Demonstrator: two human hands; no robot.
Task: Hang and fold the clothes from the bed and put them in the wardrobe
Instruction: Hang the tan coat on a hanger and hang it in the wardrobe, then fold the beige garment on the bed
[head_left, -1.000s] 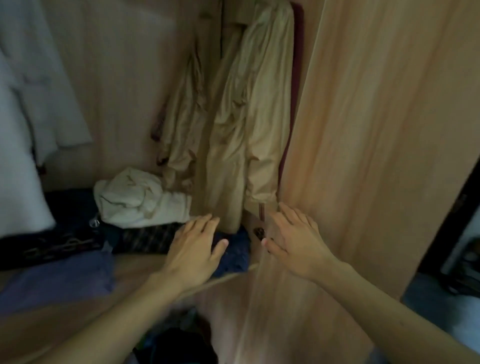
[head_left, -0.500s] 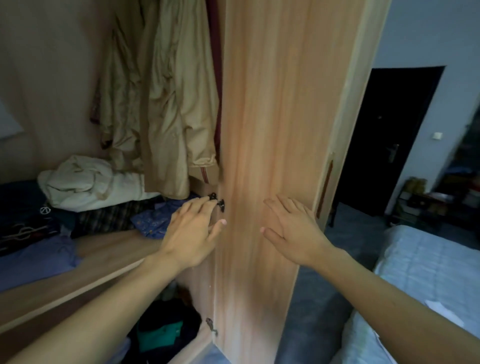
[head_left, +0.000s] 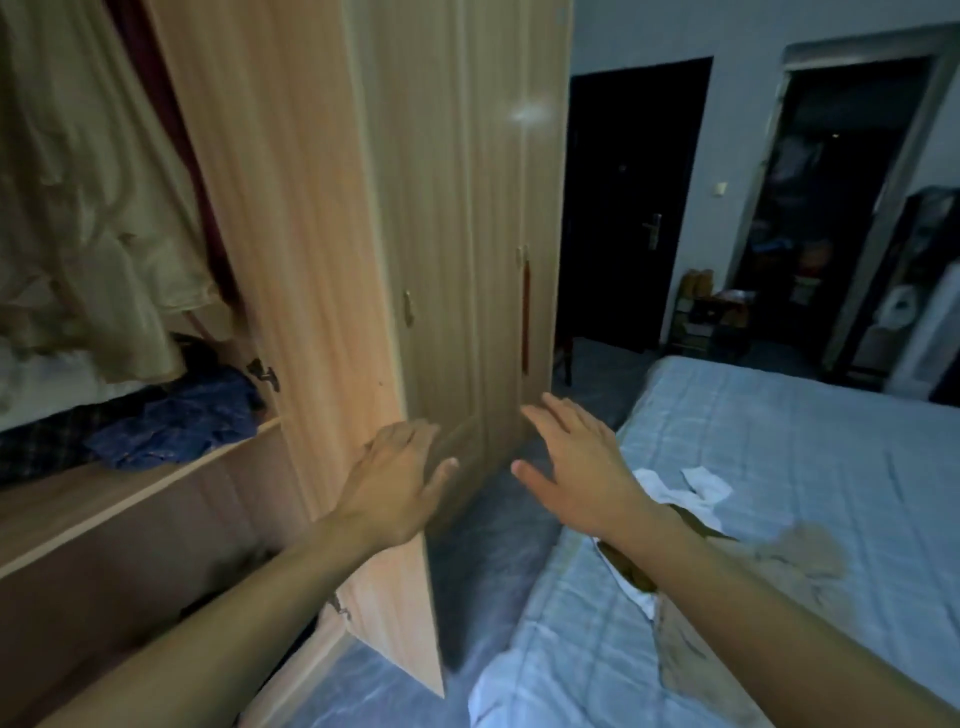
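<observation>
Both hands have swung away from the wardrobe shelf toward the bed since the earlier frames, and the view has turned with them. Now the left hand rests with straight fingers against the edge of the open wardrobe door and grips nothing. Beside it, the right hand hangs in the air with fingers spread, empty, reaching out above the near corner of the bed.

Inside the wardrobe, a beige coat hangs from above, and a blue garment lies on the shelf with other dark clothes next to it. That part of the job looks done.

On the bed, tan clothes and a white garment lie unfolded under and beyond the right forearm. These appear to be what is left: they must yet be picked up, hung or folded, and carried across to the wardrobe.
</observation>
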